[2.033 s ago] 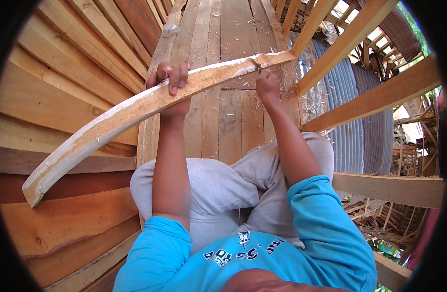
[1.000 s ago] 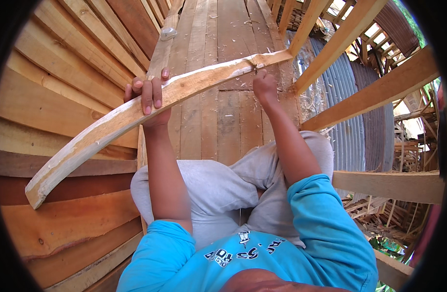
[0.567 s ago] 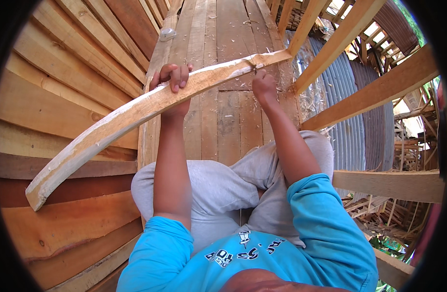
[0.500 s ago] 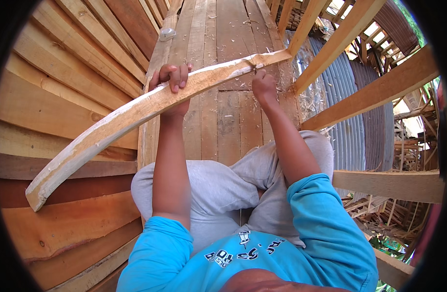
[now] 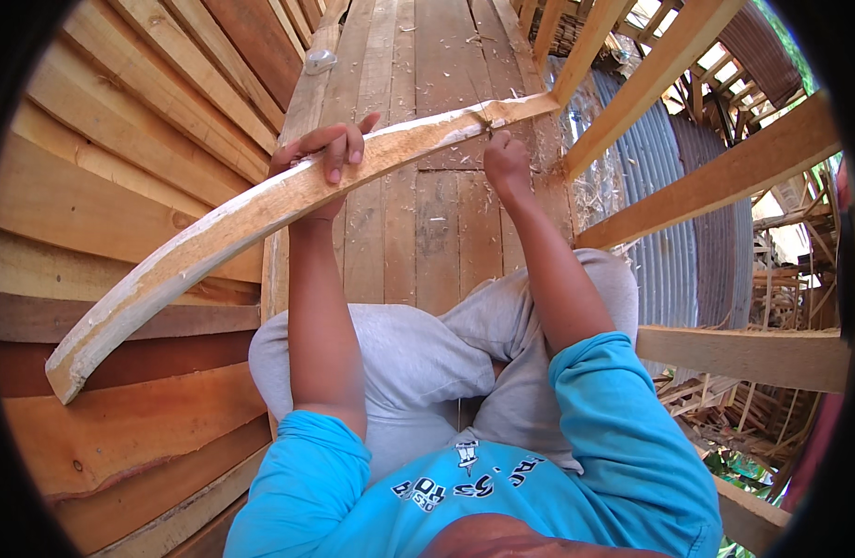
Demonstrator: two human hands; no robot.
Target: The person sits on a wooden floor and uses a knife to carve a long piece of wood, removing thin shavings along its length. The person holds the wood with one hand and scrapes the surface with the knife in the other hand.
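Observation:
A long curved piece of wood (image 5: pixel 223 214), tan with whitish edges, slants from the lower left up to a railing post at the far right. My left hand (image 5: pixel 318 160) is wrapped around its middle, fingers over the top face, with the index finger lifted and pointing along the wood. My right hand (image 5: pixel 507 160) is closed just below the wood's right part, pinching a thin dark strand (image 5: pixel 486 119) that crosses the wood there. What the strand is, and how far it passes around the wood, I cannot make out.
Wood shavings lie scattered over the plank floor (image 5: pixel 437 223). A small clear plastic item (image 5: pixel 320 61) sits at the far left. A slatted wooden wall (image 5: pixel 120 223) rises on the left. On the right, wooden railing bars (image 5: pixel 716 172) stand before corrugated metal sheets (image 5: pixel 665 214).
My left hand has shifted slightly left, its fingers loosening and the index finger stretching out. My right hand and the wood have barely moved.

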